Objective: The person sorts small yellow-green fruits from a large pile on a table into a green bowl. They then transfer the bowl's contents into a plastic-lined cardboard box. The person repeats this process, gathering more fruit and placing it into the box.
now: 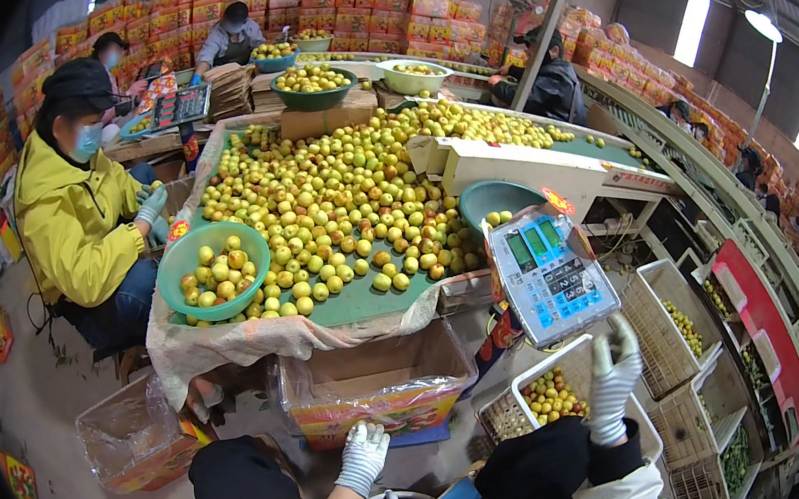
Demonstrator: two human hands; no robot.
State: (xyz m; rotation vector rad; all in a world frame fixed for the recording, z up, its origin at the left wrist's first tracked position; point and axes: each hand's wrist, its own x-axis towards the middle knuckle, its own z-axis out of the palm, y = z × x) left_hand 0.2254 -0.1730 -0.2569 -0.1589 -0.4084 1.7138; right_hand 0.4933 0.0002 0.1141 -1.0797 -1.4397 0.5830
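Note:
My left hand (364,455), in a striped white glove, is before the front of an open cardboard box (383,412) with a clear plastic liner. Its palm is hidden. My right hand (617,377), gloved alike, is raised with fingers apart just below the keypad of a scale display (554,271); it holds nothing, and whether it touches the display I cannot tell. Ahead, green-yellow fruit, apparently jujubes (330,183), cover a green sorting table (354,310). A green bowl (175,268) of fruit stands at its left corner; another green bowl (491,196) is partly behind the display.
A white crate (641,418) with fruit stands by my right leg, near more crates (638,339). Another lined box (125,437) sits at left. A person in a yellow jacket (73,217) works at the table's left. A conveyor (687,136) curves along the right.

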